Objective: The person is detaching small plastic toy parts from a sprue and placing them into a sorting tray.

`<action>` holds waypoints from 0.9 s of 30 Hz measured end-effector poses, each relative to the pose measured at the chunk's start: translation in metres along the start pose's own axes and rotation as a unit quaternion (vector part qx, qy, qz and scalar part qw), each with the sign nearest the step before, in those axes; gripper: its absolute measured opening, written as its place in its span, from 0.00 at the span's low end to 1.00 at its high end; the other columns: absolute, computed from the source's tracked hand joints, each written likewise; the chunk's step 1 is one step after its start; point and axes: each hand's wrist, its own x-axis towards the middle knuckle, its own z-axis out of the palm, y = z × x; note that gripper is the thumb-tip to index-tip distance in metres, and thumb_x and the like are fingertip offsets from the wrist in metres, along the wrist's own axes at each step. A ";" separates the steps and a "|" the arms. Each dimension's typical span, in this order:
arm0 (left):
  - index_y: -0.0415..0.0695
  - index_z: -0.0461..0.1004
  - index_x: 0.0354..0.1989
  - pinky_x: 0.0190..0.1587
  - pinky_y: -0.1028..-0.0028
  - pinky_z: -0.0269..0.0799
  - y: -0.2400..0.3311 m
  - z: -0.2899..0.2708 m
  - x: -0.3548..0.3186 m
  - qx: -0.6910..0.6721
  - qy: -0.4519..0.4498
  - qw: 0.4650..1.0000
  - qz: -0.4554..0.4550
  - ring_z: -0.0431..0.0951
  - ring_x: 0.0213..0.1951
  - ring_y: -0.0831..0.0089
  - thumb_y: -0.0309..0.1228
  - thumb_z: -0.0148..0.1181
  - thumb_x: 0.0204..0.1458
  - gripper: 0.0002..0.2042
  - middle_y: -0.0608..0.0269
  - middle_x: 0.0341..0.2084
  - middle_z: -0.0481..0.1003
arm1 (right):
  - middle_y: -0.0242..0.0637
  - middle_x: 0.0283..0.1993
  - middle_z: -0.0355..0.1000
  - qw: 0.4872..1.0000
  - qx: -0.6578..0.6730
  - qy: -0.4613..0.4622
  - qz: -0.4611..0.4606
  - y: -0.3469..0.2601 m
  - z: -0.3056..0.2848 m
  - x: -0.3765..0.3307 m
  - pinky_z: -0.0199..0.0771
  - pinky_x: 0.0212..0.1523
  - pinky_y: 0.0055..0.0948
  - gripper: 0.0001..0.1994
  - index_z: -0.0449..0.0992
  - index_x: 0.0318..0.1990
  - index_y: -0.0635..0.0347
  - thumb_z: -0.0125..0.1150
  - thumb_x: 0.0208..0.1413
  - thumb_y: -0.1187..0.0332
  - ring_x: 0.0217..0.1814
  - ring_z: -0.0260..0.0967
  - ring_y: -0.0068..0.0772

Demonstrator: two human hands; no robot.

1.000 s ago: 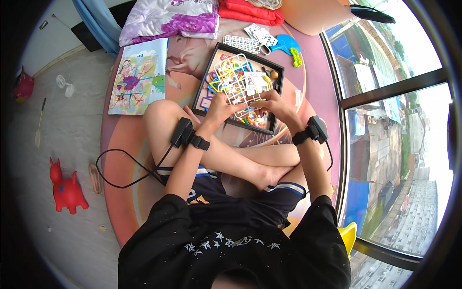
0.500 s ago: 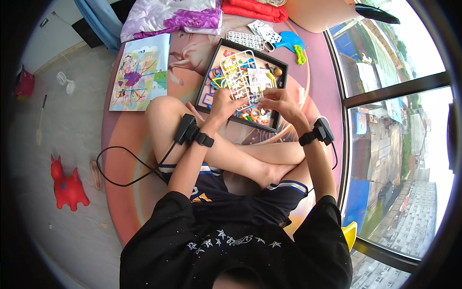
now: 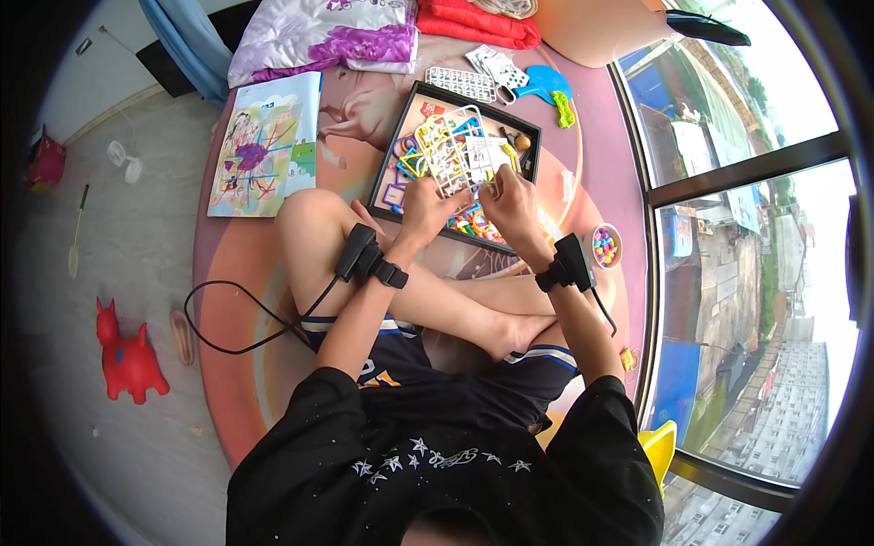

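Note:
My left hand [image 3: 428, 209] is closed on the lower edge of a white plastic grid frame [image 3: 443, 156] with rounded corners, tilted up over a tray. Close beside the frame's lower right corner, my right hand [image 3: 512, 207] is curled with its fingers pinched together. What lies between those fingertips is too small to make out. Beneath both hands sits the black-rimmed tray [image 3: 382, 183], full of small colourful plastic pieces and some white cards [image 3: 489, 156]. The hands hide part of its near side.
A picture book [image 3: 264, 146] lies to the left. Beyond the tray are a white grid piece [image 3: 461, 83], cards [image 3: 496, 65], a blue toy [image 3: 546, 84] and a green one [image 3: 564, 109]. A bowl of colourful beads [image 3: 605, 247] stands right, near the window.
My right hand has moved slightly left and its fingers have drawn together, the wrist turning. The bowl of beads, mostly hidden behind my right wrist before, now shows. The frame has tilted a little.

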 end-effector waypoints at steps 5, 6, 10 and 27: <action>0.37 0.77 0.32 0.30 0.77 0.72 -0.003 0.002 -0.002 0.020 0.012 1.000 0.017 0.78 0.26 0.78 0.28 0.64 0.41 0.10 0.59 0.24 0.78 | 0.46 0.24 0.71 0.999 -0.036 0.001 0.025 0.003 0.000 0.003 0.69 0.25 0.34 0.12 0.69 0.26 0.66 0.63 0.40 0.67 0.23 0.71 0.44; 0.37 0.77 0.30 0.29 0.74 0.72 -0.004 0.000 -0.001 -0.011 0.018 1.000 0.006 0.78 0.25 0.75 0.28 0.63 0.40 0.09 0.57 0.23 0.78 | 0.45 0.26 0.72 0.999 0.007 -0.025 0.034 0.004 -0.002 0.004 0.70 0.25 0.32 0.12 0.71 0.27 0.66 0.64 0.39 0.66 0.22 0.72 0.40; 0.36 0.77 0.31 0.29 0.76 0.71 -0.008 -0.001 0.007 -0.023 0.021 0.999 -0.044 0.78 0.26 0.77 0.29 0.64 0.39 0.11 0.57 0.24 0.78 | 0.37 0.26 0.74 0.992 0.095 -0.042 0.071 0.011 -0.009 0.012 0.71 0.26 0.27 0.14 0.74 0.34 0.66 0.64 0.41 0.65 0.22 0.74 0.31; 0.31 0.72 0.36 0.31 0.78 0.76 0.006 0.001 0.004 -0.227 -0.137 0.960 -0.087 0.78 0.29 0.72 0.26 0.58 0.49 0.10 0.55 0.30 0.76 | 0.37 0.30 0.72 0.939 0.288 -0.067 0.176 0.010 -0.021 -0.005 0.72 0.30 0.17 0.11 0.67 0.37 0.68 0.60 0.49 0.71 0.33 0.73 0.24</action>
